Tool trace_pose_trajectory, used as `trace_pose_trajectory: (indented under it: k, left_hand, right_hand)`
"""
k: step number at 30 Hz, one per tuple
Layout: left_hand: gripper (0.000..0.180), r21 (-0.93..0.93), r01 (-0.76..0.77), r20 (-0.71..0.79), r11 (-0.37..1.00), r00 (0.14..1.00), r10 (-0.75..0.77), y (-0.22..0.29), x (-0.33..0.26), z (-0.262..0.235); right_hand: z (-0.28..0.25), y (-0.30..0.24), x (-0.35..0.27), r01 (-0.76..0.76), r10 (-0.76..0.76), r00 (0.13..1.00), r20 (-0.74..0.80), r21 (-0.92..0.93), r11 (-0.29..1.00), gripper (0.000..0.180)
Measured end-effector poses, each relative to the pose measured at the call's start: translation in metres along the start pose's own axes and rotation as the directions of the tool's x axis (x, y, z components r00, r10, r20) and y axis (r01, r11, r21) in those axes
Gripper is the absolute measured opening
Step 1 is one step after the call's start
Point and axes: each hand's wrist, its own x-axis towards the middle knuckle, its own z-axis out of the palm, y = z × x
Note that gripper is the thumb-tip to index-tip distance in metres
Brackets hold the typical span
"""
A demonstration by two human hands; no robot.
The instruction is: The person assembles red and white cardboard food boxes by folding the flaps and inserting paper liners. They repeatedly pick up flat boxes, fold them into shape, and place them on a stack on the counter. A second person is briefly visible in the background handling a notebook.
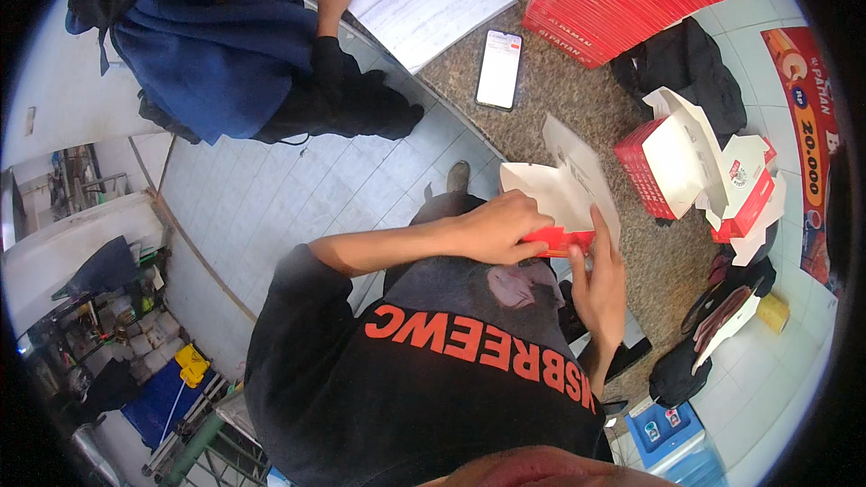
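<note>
A red and white cardboard food box stands in front of my body by the counter's edge, its white lid flap raised on the far right. My left hand is closed on the box's near wall, with bent fingers over the rim. At the near right corner, my right hand holds the box between the thumb and a long, nearly straight index finger. The undersides of both grips are hidden. Beyond the box, a phone with a lit screen lies on the speckled counter.
Two opened boxes, one white-lidded and one tipped, stand to the right. A long stack of flat red boxes fills the far right. At far left another person touches an open notebook. A black bag lies behind.
</note>
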Motion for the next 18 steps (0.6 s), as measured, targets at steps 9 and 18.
trace_pose_trajectory:
  k: [9,18]
  left_hand:
    - [0.024,0.525,-0.258,0.077,0.811,0.963,0.257,0.018,0.016,0.02]
    - [0.078,-0.022,-0.151,-0.347,0.988,0.928,0.135,0.024,0.036,0.024]
  right_hand:
    - [0.041,0.053,0.004,0.311,-0.323,0.946,-0.005,-0.261,0.914,0.03]
    - [0.038,0.054,0.011,0.423,-0.138,0.897,-0.42,0.724,0.545,0.036]
